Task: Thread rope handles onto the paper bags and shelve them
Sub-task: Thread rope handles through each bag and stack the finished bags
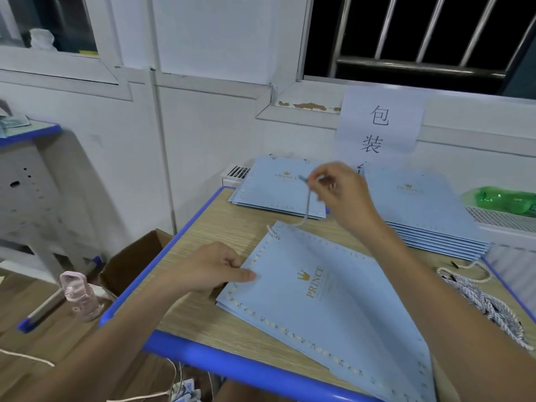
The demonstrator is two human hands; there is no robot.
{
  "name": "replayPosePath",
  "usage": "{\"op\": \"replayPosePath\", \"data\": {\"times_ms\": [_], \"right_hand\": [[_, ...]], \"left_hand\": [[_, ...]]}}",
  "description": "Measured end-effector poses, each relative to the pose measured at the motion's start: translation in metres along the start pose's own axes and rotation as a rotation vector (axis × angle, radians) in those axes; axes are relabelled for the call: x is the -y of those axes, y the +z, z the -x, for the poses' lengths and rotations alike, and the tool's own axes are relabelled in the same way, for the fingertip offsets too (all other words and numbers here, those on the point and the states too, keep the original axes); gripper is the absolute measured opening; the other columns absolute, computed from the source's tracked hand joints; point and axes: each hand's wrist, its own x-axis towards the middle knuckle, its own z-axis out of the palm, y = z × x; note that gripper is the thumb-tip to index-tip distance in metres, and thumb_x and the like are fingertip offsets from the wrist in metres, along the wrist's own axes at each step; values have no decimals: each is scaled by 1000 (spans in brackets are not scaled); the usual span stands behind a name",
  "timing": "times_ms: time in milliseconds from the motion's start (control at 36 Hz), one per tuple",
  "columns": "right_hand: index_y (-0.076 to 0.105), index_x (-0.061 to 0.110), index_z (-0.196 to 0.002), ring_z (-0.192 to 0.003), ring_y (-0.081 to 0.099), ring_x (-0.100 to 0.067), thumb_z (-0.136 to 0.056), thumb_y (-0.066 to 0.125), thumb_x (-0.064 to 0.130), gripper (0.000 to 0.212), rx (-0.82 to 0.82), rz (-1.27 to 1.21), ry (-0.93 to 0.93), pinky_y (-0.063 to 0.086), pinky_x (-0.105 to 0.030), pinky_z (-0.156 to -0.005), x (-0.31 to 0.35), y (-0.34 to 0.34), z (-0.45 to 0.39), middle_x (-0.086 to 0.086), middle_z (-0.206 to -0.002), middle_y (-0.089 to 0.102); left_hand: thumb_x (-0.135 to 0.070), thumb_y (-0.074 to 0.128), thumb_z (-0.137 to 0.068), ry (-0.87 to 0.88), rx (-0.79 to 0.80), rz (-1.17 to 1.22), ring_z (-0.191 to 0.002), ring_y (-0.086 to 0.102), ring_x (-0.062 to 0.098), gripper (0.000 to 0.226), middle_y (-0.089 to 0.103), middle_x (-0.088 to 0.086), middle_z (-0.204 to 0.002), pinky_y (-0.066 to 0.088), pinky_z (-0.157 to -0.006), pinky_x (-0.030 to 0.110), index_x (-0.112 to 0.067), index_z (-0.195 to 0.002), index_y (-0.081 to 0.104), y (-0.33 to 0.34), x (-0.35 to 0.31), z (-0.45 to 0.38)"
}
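Left hand (pixel 214 269) pinned flat paper bag (pixel 327 300) on table (pixel 203 323); right hand (pixel 338 188) pinched rope (pixel 307 204), apparently threaded, at 12 o'clock.

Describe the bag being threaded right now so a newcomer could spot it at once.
Start at the blue-edged desk. Two stacks of flat blue bags, a left stack and a right stack, lie at its far side; the bag lies alone nearer the front, under the left hand. Only it has a rope rising from its top corner to the right hand.
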Motion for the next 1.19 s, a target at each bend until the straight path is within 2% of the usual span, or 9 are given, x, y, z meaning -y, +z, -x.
{"op": "replayPosePath", "data": {"times_ms": [83,250,389,472,556,694,806,1028,1194], "right_hand": [[61,16,-90,-82,62,-11,-92,58,9,8,-138,-151,-38,53,-23,-77,29,-8,-11,2,-89,63],[59,22,-88,-77,59,-1,-91,60,13,10,-49,-99,-108,42,-10,-66,41,0,4,16,-80,62],[55,16,-86,-56,62,-1,-94,54,10,9,24,54,188,47,-13,-58,-9,21,5,4,-82,60],[55,9,-89,-78,67,-13,-94,52,7,6,31,-59,337,56,-29,-73,-30,31,2,-5,-95,62],[54,12,-91,-96,63,-23,-95,52,10,6,42,-68,250,46,-14,-71,-24,36,-5,-2,-98,62],[54,21,-91,-100,61,0,-96,51,7,14,-3,-331,-49,47,-17,-89,18,30,-11,11,-104,64],[54,28,-88,-96,63,-11,-95,53,9,20,-29,-415,-130,49,-25,-87,33,21,-4,8,-94,64],[70,15,-84,-63,52,3,-88,63,12,8,392,-46,-22,38,-9,-60,18,34,53,21,-66,59],[69,17,-94,-83,55,-5,-94,54,22,15,535,209,-94,48,-27,-77,22,50,70,8,-89,63]], "left_hand": [[-33,72,-82,-30,24,48,-38,32,5,41,35,-10,-42,24,-42,17,-14,-58,44,-1,-1,0],[-31,68,-85,-49,13,125,-39,28,8,33,36,-3,-49,19,-39,19,-15,-62,52,-2,-1,1],[-25,67,-87,16,53,159,-43,32,7,27,42,1,-57,23,-42,15,-12,-66,54,-2,-1,3],[-25,66,-88,11,71,147,-45,34,8,29,44,5,-60,25,-42,14,-12,-66,53,-2,-1,4],[-22,64,-89,19,88,176,-40,41,2,29,53,-9,-51,28,-42,11,-14,-63,54,-1,-3,3],[-24,65,-88,17,86,205,-43,46,2,29,57,-13,-50,31,-44,12,-25,-59,62,0,-4,4],[-20,62,-91,-27,71,209,-34,42,-2,28,54,-14,-44,30,-38,9,-17,-64,58,0,-6,4],[-23,58,-93,-140,22,230,-37,23,6,49,35,-8,-44,16,-39,20,-27,-45,61,-1,0,-1],[-19,56,-92,-135,-20,234,-38,23,8,40,31,-5,-45,15,-42,23,-17,-55,43,-1,0,-1]]}}
